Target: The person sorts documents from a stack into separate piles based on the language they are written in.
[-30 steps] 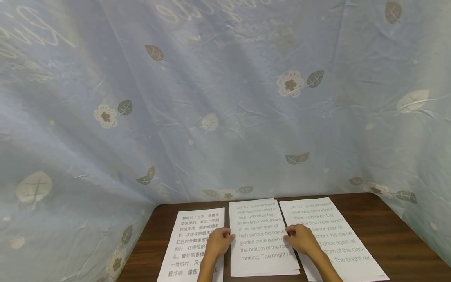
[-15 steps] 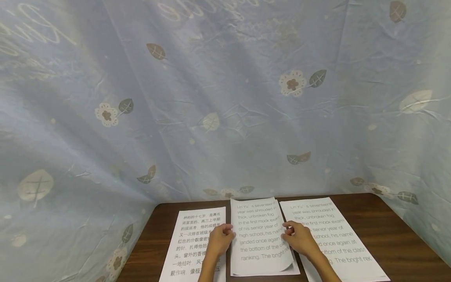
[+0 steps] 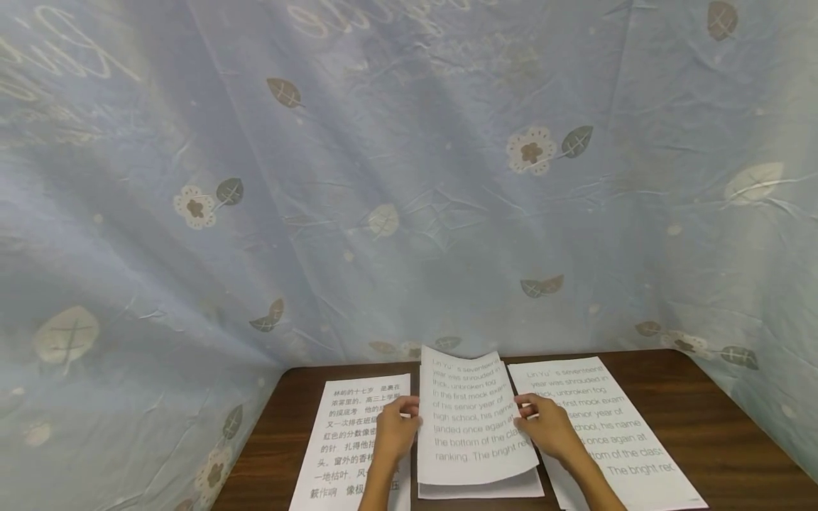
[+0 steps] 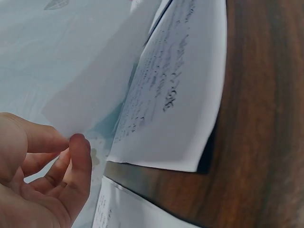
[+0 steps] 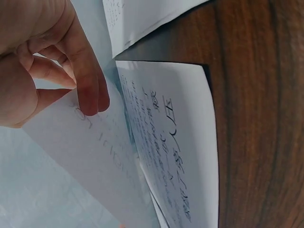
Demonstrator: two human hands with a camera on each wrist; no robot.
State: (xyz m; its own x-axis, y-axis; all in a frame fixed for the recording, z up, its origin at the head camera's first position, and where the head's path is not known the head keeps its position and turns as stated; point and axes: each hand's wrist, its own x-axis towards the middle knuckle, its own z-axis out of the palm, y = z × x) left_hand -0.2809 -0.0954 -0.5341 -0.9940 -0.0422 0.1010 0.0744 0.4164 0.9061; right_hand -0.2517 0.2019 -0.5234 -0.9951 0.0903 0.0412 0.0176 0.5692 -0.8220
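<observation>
A white sheet of paper printed with large English text is raised over the middle paper stack, its bottom edge curving clear of the pages below. My left hand pinches its left edge and my right hand pinches its right edge. Up close in the left wrist view, thumb and fingertips of the left hand meet on the lifted sheet. The right wrist view has the right hand gripping the sheet by its other side, above a printed page.
Pages with Chinese text lie to the left, partly under the left forearm. Another English-text stack lies to the right, partly under the right arm. All rest on a dark wooden table. A pale blue patterned cloth hangs behind.
The top sheet of the middle stack was lying flat, then its lower right corner curled up. Now the whole sheet is lifted off the stack between both hands, which have risen slightly.
</observation>
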